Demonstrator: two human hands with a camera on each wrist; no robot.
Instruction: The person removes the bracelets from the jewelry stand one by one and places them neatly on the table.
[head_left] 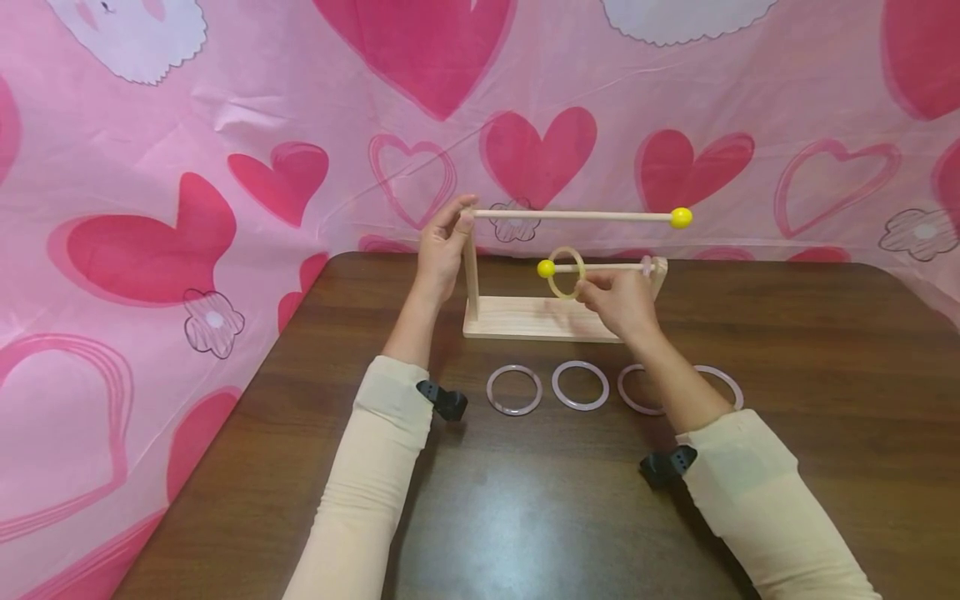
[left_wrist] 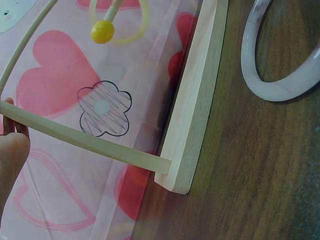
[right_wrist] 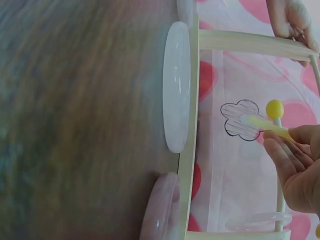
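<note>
1. Cream fabric sleeves (head_left: 360, 500) cross the frame's lower left and lower right.
2. Four glossy pale-purple rings (head_left: 581, 407) lie on the dark-brown wooden desk (head_left: 495, 508), right of centre.
3. Near centre, the right hand (head_left: 622, 302) pinches a translucent yellow ring (head_left: 564, 250) around the pale wooden stand's (head_left: 510, 317) lower rod (head_left: 615, 267).
4. Upper centre, the left hand (head_left: 441, 250) grips its left post (head_left: 472, 275).

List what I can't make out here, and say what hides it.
Head view: parts of the third ring and fourth ring on the table, counting from the left, behind the right forearm.
Head view: the right end of the wooden base, behind the right hand.
Left wrist view: part of the left hand, cut off by the left edge.
Right wrist view: the table's grain, blurred.
</note>
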